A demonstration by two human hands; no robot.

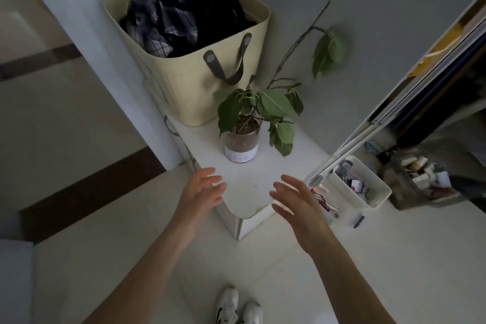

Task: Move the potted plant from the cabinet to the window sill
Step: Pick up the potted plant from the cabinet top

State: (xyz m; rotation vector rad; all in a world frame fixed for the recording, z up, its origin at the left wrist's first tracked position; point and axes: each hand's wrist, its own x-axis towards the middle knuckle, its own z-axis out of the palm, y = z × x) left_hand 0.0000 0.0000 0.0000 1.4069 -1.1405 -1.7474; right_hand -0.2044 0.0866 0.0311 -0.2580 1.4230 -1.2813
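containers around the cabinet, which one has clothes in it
The cream basket with grey handles, standing on the cabinet top behind the potted plant. The plant's pot holds soil, and the white bin on the floor holds small items.

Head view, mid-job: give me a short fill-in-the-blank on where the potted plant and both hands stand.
1. The green-leafed plant in a clear glass pot stands on the white ____ top.
2. Behind the pot sits a cream laundry basket full of dark ____.
3. The left hand and right hand are both ____, touching nothing.
4. A white plastic bin of small items lies to the pot's ____.

Missing words: cabinet; clothes; open; right
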